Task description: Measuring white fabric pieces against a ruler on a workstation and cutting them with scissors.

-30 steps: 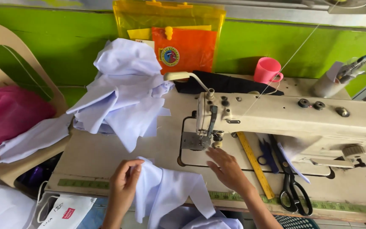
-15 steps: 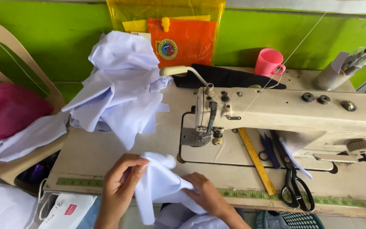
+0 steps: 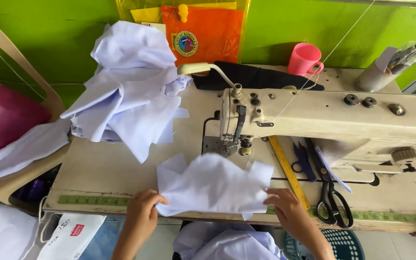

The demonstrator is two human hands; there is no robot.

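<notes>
Green wall backs a worn sewing table (image 3: 102, 173). Heaped pale-blue fabric (image 3: 131, 91) lies at its left. Near the front edge, the left hand (image 3: 143, 209) pinches the pale-blue fabric piece (image 3: 213, 185), spread before the sewing machine (image 3: 323, 115); the right hand (image 3: 285, 207) presses its other edge. Black scissors (image 3: 331, 200) lie further right.

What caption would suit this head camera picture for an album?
Two hands, left hand and right hand, spread a pale fabric piece flat before a cream sewing machine.
</notes>
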